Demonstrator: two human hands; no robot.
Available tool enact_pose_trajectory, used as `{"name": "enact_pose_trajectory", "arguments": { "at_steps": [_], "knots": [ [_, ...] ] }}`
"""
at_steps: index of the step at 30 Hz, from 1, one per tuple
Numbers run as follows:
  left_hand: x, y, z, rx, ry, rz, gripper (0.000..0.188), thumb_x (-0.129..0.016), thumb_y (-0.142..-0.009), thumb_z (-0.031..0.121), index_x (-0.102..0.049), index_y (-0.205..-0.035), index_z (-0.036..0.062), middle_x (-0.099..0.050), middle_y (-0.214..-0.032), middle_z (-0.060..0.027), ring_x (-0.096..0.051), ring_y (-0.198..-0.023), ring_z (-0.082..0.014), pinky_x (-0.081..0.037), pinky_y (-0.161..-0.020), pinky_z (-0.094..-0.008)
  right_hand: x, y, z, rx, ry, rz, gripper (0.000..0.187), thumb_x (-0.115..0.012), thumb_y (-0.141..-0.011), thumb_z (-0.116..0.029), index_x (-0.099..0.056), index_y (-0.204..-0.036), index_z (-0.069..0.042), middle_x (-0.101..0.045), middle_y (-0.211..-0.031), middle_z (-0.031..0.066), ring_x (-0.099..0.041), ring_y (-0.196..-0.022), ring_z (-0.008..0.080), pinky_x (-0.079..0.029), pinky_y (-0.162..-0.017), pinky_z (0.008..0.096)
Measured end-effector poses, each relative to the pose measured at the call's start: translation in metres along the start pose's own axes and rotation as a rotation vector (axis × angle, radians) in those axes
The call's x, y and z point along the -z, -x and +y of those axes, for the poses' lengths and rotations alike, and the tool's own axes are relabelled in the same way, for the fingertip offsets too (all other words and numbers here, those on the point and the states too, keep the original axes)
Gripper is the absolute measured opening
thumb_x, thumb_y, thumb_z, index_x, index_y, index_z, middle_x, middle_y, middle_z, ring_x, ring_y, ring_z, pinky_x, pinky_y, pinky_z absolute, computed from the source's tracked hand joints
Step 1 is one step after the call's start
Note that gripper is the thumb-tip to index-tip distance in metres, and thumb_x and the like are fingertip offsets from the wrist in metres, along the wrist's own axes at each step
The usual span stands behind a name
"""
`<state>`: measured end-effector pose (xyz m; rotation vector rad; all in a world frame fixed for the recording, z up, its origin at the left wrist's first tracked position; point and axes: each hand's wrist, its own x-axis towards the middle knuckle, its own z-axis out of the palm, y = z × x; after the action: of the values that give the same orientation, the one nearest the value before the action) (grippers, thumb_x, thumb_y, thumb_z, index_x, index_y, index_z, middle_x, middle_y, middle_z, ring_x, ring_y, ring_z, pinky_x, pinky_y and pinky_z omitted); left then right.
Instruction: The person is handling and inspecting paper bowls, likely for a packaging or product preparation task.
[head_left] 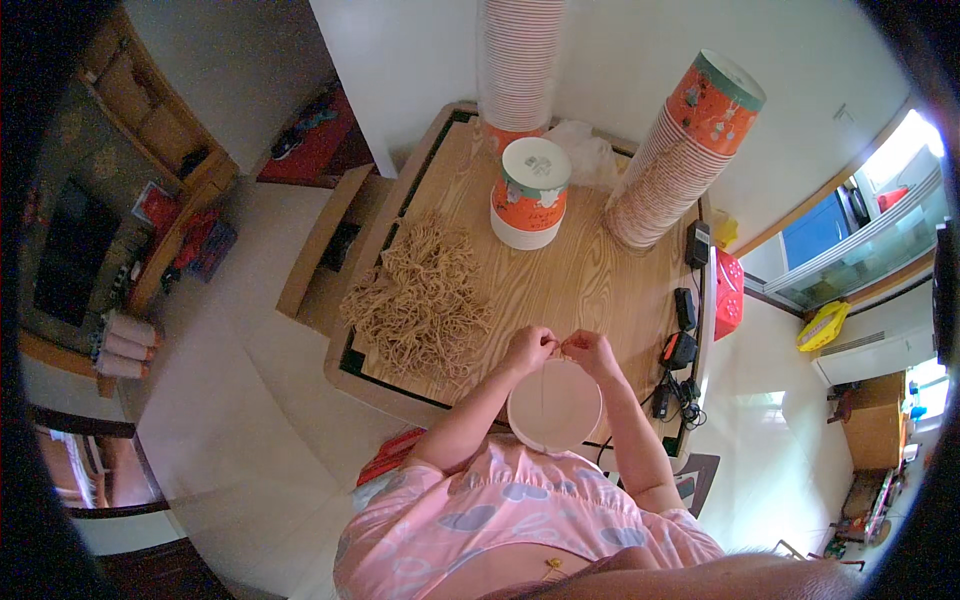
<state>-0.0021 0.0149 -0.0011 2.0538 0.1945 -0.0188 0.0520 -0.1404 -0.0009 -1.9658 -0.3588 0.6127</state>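
My left hand (532,348) and my right hand (592,352) meet at the far rim of a white paper bucket (556,408), which is held mouth up against my body. Both are closed in a pinch, with a thin cord between the fingertips; its exact path is too small to make out. A fine strand hangs down inside the bucket from near my left fingers. Left of the hands, a tangled heap of tan twisted cords (428,300) lies on the wooden table (570,290).
Upside-down orange, green-based buckets (530,205) form a short stack beyond my hands. A tall stack (675,150) leans at the right and another (521,70) stands behind. Black adapters and cables (682,350) line the right table edge; an open cardboard box (325,240) is at the left.
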Motion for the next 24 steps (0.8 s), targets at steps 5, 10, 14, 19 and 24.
{"name": "enact_pose_trajectory", "arguments": {
  "at_steps": [5, 10, 14, 19, 24],
  "knots": [
    [-0.009, 0.007, -0.015, -0.062, 0.07, 0.021, 0.01, -0.06, -0.073, 0.011, -0.06, -0.071, 0.0013, -0.06, -0.063, -0.009, -0.057, -0.058, -0.0154, -0.044, -0.054, -0.0306, 0.011, -0.003, 0.001, -0.231, -0.165, -0.247, 0.007, -0.058, -0.076, -0.01, -0.06, -0.076, -0.003, -0.056, -0.067, -0.001, -0.05, -0.061, 0.0067, -0.04, -0.053, 0.0209],
    [-0.004, 0.012, -0.034, -0.034, 0.099, 0.104, 0.011, -0.061, -0.073, 0.012, -0.06, -0.073, 0.0011, -0.061, -0.066, -0.0078, -0.057, -0.06, -0.0142, -0.044, -0.055, -0.0287, 0.022, -0.002, 0.015, -0.345, -0.496, -0.475, 0.009, -0.056, -0.078, -0.011, -0.059, -0.081, -0.003, -0.056, -0.071, -0.0014, -0.049, -0.061, 0.0066, -0.039, -0.053, 0.0198],
    [0.008, 0.015, -0.025, -0.015, -0.006, 0.086, 0.01, -0.061, -0.072, 0.011, -0.06, -0.076, 0.0019, -0.062, -0.069, -0.0063, -0.057, -0.063, -0.0127, -0.045, -0.057, -0.0278, 0.025, -0.001, 0.002, -0.329, -0.361, -0.58, 0.01, -0.057, -0.078, -0.012, -0.058, -0.081, -0.003, -0.056, -0.073, -0.0008, -0.05, -0.064, 0.0064, -0.039, -0.055, 0.0188],
    [0.031, 0.012, 0.015, -0.091, 0.447, -0.188, 0.018, -0.064, -0.071, 0.01, -0.062, -0.087, 0.0041, -0.063, -0.075, -0.0067, -0.059, -0.071, -0.0129, -0.047, -0.066, -0.0282, 0.033, 0.009, -0.024, -0.195, -0.264, -0.556, 0.009, -0.058, -0.077, -0.011, -0.058, -0.079, -0.002, -0.056, -0.071, -0.0007, -0.049, -0.064, 0.0061, -0.039, -0.055, 0.0189],
    [0.049, 0.024, 0.042, -0.141, 0.433, -0.335, 0.01, -0.063, -0.073, 0.005, -0.061, -0.082, 0.0014, -0.062, -0.076, -0.0041, -0.056, -0.071, -0.0097, -0.046, -0.067, -0.0256, 0.035, 0.028, -0.054, -0.075, 0.122, -0.376, 0.013, -0.061, -0.076, -0.013, -0.058, -0.076, -0.001, -0.056, -0.067, 0.0, -0.05, -0.065, 0.0063, -0.04, -0.057, 0.0212]
  ]
}}
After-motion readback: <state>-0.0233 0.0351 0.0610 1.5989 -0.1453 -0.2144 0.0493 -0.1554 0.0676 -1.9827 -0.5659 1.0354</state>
